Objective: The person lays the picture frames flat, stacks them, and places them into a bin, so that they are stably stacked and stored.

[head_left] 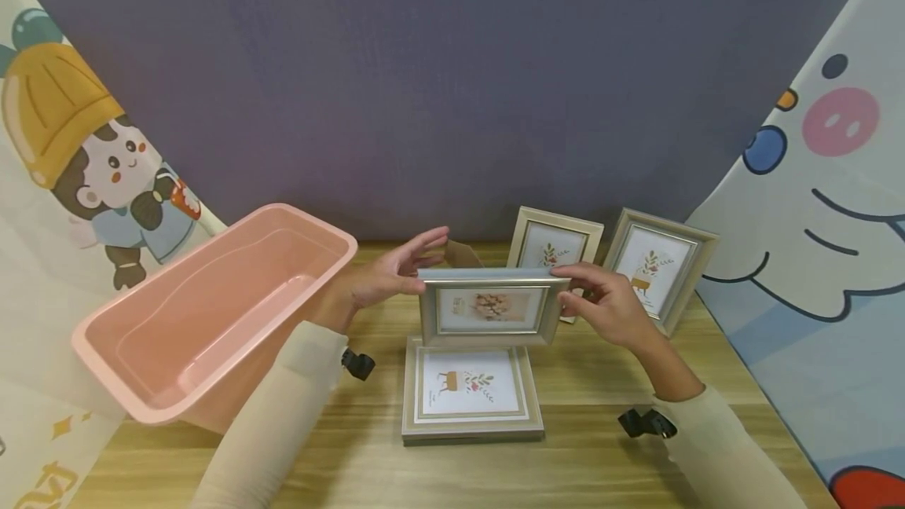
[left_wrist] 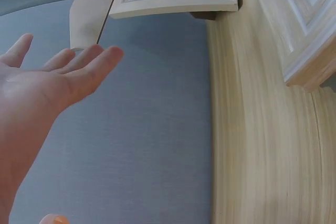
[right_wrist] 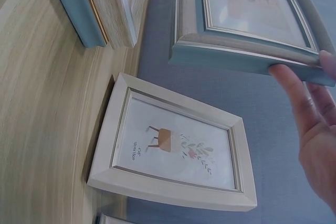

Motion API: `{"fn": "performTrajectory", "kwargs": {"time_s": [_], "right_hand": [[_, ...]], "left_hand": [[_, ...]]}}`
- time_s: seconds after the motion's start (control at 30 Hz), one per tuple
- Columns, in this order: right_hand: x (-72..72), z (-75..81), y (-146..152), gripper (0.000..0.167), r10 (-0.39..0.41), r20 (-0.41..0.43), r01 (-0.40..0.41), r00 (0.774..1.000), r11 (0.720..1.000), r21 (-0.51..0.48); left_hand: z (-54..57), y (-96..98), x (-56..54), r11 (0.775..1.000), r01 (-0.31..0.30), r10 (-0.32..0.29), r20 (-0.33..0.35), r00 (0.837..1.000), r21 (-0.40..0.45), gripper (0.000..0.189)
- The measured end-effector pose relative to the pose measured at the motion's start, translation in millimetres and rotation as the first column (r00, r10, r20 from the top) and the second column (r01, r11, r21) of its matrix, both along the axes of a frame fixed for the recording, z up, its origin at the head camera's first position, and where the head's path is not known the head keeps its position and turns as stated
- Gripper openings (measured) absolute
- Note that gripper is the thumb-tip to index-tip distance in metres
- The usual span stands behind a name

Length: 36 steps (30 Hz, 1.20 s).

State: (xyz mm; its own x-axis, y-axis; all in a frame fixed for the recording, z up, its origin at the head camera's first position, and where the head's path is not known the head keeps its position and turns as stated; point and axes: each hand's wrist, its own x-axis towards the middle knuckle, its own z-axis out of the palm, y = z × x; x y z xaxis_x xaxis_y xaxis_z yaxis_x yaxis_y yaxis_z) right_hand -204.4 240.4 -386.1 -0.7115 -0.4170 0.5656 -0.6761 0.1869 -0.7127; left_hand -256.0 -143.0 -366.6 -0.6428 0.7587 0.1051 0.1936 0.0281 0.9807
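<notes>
The right hand point(head_left: 611, 309) pinches the silver frame point(head_left: 491, 309) by its right end above the flat-lying frame point(head_left: 474, 383) on the bench point(head_left: 587, 446), presumably leaving its front uncovered, while the left hand point(head_left: 389, 273) is spread at its left end.

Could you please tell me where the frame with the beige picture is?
The frame with the beige picture is near the centre of the head view, held by the right hand, with the flat-lying frame just below.
</notes>
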Motion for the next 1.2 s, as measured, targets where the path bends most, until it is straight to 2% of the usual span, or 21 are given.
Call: {"fn": "performTrajectory", "kwargs": {"time_s": [0.1, 0.23, 0.37, 0.53, 0.7, 0.97, 1.2], "right_hand": [[-0.4, 0.0, 1, 0.037, -0.008, 0.003, 0.008, 1.0, 1.0, 0.013], [-1.4, -0.4, 2, 0.038, -0.026, -0.005, 0.026, 1.0, 0.999, 0.028], [-2.1, -1.6, 5, 0.039, -0.024, -0.01, 0.024, 1.0, 0.999, 0.033], [-3.1, -3.2, 7, 0.038, -0.029, -0.014, 0.03, 0.999, 0.999, 0.041], [-3.1, -2.9, 7, 0.039, -0.04, -0.012, 0.041, 0.999, 0.998, 0.047], [-3.3, -2.5, 8, 0.035, -0.03, -0.007, 0.03, 1.0, 0.999, 0.035], [-3.2, -3.0, 8, 0.038, -0.021, 0.004, 0.021, 1.0, 1.0, 0.018]], "left_hand": [[0.8, -0.5, 1.9, 0.999, -0.034, 0.034, -0.003, 0.999, -0.007, 0.115], [3.0, -0.9, 5.8, 0.995, -0.094, 0.093, -0.016, 0.995, -0.035, 0.097], [6.5, -0.2, 11.1, 0.98, -0.17, 0.167, -0.043, 0.985, -0.1, 0.08], [10.3, 1.0, 18.5, 0.946, -0.277, 0.261, -0.109, 0.959, -0.171, 0.068], [12.9, 1.8, 26.6, 0.923, -0.343, 0.305, -0.209, 0.929, -0.177, 0.052], [13.3, 4.5, 36.6, 0.92, -0.382, 0.346, -0.268, 0.899, -0.094, 0.032], [13.1, 8.6, 40.8, 0.932, -0.362, 0.348, -0.276, 0.896, -0.001, 0.023]]}}
